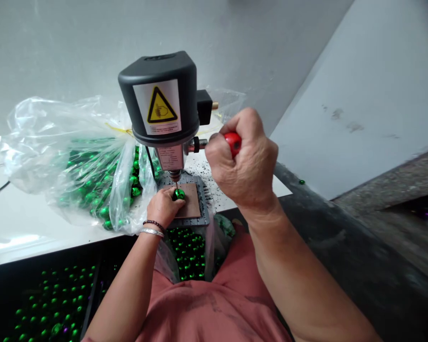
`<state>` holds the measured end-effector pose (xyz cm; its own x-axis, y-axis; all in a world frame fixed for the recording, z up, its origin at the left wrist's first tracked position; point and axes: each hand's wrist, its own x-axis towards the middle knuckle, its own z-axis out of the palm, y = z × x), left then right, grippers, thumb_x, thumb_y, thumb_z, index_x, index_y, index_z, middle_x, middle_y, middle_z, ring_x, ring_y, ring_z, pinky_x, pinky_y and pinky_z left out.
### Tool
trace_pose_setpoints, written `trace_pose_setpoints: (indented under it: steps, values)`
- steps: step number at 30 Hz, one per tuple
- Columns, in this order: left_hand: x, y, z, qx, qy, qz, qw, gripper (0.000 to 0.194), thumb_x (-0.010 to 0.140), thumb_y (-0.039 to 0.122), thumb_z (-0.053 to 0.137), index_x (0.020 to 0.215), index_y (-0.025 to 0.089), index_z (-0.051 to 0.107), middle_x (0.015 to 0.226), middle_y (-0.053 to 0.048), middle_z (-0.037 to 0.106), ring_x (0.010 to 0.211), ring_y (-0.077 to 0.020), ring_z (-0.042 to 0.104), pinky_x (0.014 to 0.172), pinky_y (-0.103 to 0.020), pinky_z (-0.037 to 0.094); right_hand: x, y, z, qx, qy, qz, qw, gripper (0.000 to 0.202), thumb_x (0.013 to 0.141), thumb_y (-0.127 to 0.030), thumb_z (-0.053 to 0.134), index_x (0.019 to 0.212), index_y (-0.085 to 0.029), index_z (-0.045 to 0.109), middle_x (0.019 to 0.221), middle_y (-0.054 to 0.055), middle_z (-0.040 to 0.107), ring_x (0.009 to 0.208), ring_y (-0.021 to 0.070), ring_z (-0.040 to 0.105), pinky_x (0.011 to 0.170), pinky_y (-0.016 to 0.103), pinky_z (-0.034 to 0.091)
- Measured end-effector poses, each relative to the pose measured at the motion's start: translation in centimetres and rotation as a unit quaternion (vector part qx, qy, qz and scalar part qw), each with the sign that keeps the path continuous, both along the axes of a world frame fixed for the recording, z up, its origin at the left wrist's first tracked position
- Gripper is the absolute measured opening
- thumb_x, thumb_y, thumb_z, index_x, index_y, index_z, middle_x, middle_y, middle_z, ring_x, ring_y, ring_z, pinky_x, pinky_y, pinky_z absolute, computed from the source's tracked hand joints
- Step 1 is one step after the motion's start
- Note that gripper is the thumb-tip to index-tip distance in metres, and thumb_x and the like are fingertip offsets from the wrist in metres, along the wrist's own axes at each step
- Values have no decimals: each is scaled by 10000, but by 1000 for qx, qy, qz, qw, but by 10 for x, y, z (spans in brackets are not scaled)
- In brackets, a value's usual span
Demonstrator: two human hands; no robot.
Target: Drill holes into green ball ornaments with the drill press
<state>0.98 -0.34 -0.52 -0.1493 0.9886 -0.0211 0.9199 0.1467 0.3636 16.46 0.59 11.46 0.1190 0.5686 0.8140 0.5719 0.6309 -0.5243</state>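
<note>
A black bench drill press [160, 99] with a yellow warning sticker stands in the middle of the view. My right hand [244, 156] is closed around the red knob [232, 144] of its feed lever. Below the chuck, the drill bit [177, 185] meets or nearly meets the top of a shiny green ball [179, 194]. My left hand [164, 205] pinches that ball from the left, thumb in front, against a brown board [191, 205]. The board lies on the grey base plate [204, 219]. My left wrist wears a beaded bracelet and a silver bangle.
Left of the drill, a clear plastic bag [57, 142] of green balls lies on the white table [7, 228]. Dark shavings [214, 183] litter the tabletop. More green balls [189, 254] fill a bag below the table edge. One loose ball [302, 182] is on the floor.
</note>
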Motion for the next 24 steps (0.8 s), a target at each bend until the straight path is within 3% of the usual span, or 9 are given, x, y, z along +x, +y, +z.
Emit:
trace_pose_setpoints:
  steps: [10,24]
  values:
    - [1,-1,-1,-1,-4,11,1000,399,718,400,590,1086,249,626,1055,-67,642,883,-207,587,704,-268,405,-2,-9,-41,88,-22,-33,995,57,771,-192,458,736,-204,414,565,-72,357,466,33,324,474,199,336]
    - [2,-3,-2,-7,-12,24,1000,417,725,410,587,1110,255,615,1058,-70,645,910,-212,603,742,-268,421,-8,-9,-70,95,13,-43,995,53,777,-174,480,826,-190,470,656,-36,477,561,46,448,548,192,406]
